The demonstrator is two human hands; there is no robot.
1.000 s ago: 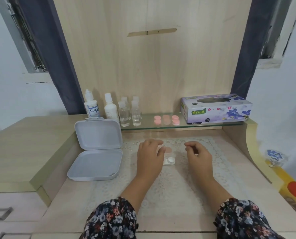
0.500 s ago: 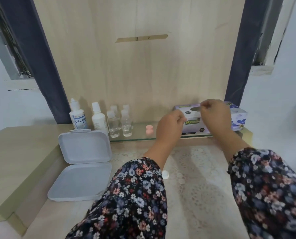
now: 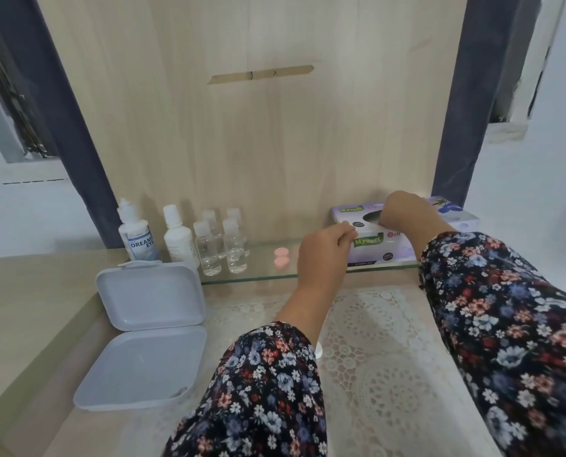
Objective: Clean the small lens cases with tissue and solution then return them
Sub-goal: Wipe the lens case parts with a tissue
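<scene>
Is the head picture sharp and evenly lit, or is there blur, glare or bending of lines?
Head view: soft, even light with faint shadows; the tissue box and both hands look slightly blurred; wide-angle bending tilts the dark curtains at the edges; the glass shelf shows only mild reflection.

The tissue box (image 3: pixel 387 245) reads "Mysoft" on its top and front, with "Soft" beside the front logo. The leftmost bottle (image 3: pixel 136 237) has a label reading "DREAM EYE".
</scene>
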